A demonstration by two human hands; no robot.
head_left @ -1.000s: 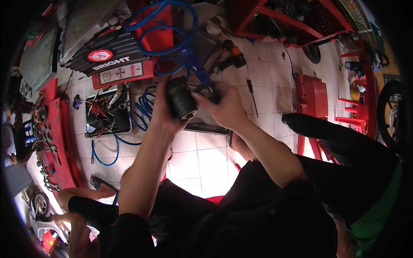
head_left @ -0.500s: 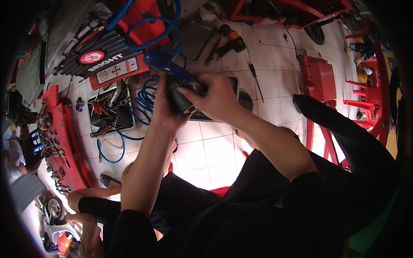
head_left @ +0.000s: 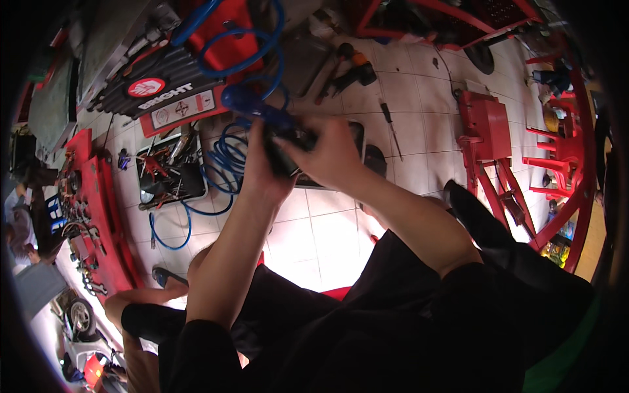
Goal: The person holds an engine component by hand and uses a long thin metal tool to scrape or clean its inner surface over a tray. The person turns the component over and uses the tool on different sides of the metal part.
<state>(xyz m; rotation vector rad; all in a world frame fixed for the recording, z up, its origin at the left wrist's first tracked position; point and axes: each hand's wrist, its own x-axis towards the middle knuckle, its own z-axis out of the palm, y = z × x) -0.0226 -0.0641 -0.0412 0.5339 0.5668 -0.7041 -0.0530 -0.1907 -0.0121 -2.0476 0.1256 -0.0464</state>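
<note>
My left hand (head_left: 267,167) is wrapped round a dark, rounded part (head_left: 280,156), which sits mostly hidden between my palms. From the right, my right hand (head_left: 333,149) closes over the same part with its thumb pressed against it; motion smears its fingers. A blue tool with a bulbous end (head_left: 252,105) slants just beyond both hands, its narrow end running to my right fingers. I cannot make out its kind or which hand bears it. Beneath the hands lies a dark tray (head_left: 359,134) on the floor.
A coiled blue air hose (head_left: 223,154) lies beside a tray of tools (head_left: 171,171) on the left. A screwdriver (head_left: 391,131) and an orange-black power tool (head_left: 354,69) rest on the tiles. Red stand (head_left: 485,124) at right; red bench (head_left: 105,216) at left. Another person's leg (head_left: 147,304) is at lower left.
Both hands keep their hold on the dark part and have shifted slightly right and down with it. My right fingers are more blurred. The dark-clad leg at right has moved lower.
</note>
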